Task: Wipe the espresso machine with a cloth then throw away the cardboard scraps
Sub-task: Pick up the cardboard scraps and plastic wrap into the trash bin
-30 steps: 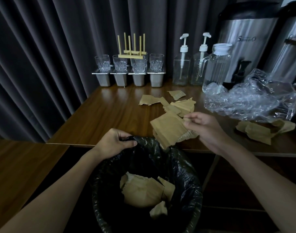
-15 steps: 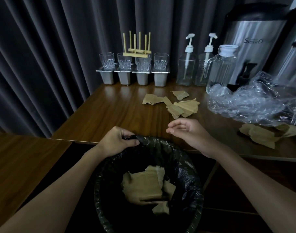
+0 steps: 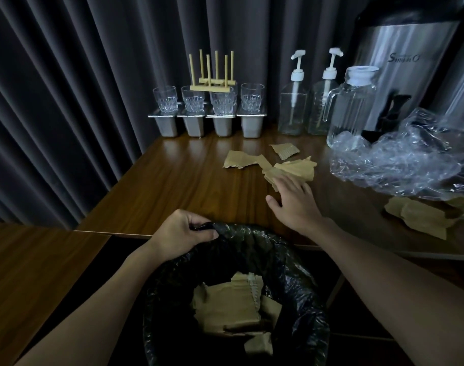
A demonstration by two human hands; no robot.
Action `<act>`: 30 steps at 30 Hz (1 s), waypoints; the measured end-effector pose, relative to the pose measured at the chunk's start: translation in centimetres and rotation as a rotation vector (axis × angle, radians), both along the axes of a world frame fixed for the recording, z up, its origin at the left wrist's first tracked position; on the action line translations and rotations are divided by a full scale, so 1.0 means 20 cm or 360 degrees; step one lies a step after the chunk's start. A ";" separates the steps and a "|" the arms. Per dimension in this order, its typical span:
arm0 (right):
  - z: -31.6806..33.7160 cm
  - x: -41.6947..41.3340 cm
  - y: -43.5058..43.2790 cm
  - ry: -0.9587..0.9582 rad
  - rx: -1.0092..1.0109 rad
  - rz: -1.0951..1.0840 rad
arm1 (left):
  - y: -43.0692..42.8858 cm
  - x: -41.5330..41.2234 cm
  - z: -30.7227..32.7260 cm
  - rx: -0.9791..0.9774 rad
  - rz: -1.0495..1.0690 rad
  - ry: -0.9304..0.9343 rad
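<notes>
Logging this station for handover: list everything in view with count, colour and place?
table: one, brown, centre
curtain: one, dark grey, behind
bin: one, black liner, below table edge
cardboard scraps: several, tan, mid-table; more at far right; more in bin
steel containers: four, silver, back row
glasses: four, clear, atop steel containers
wooden rack: one, pale, on glasses
pump bottles: two, clear, white pumps, back
jug: one, clear, white lid, beside bottles
plastic wrap: one, clear, crumpled, right
urn: one, steel, back right
left hand: one, grips liner rim
right hand: one, fingers flat on mid-table scraps
</notes>
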State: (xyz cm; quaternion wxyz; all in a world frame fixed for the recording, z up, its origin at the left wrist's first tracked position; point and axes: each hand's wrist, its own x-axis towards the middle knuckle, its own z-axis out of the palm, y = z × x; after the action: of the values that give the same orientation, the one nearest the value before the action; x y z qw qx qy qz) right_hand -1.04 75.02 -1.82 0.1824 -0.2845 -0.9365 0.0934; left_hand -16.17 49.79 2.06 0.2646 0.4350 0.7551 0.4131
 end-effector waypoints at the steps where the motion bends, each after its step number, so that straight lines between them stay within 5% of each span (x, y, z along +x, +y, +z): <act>1: -0.01 -0.02 0.01 -0.0062 0.0007 0.0005 | 0.00 0.00 0.00 -0.0005 0.0003 -0.0005; 7: 0.00 -0.01 0.01 0.0222 0.0112 -0.0090 | 0.00 0.00 0.00 -0.0028 -0.0002 0.0023; 12: -0.02 -0.02 0.02 0.0026 0.0088 -0.0120 | 0.00 0.00 -0.01 -0.0002 -0.0009 0.0037; 23: -0.01 0.00 0.00 0.0239 0.0065 -0.0017 | 0.00 -0.01 -0.01 0.0007 -0.0028 0.0075; 27: 0.02 0.05 -0.04 0.0613 -0.0522 0.0059 | 0.00 -0.01 -0.02 0.0010 -0.0025 0.0086; 30: 0.05 0.10 -0.07 0.0853 -0.0673 0.0010 | 0.00 0.00 -0.02 -0.0013 -0.0030 0.0106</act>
State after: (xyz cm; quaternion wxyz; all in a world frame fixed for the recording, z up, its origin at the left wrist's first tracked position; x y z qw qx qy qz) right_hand 0.92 73.68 -0.72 0.3588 -0.2784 -0.8160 0.3577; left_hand -16.19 49.75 1.70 0.2451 0.4546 0.7609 0.3927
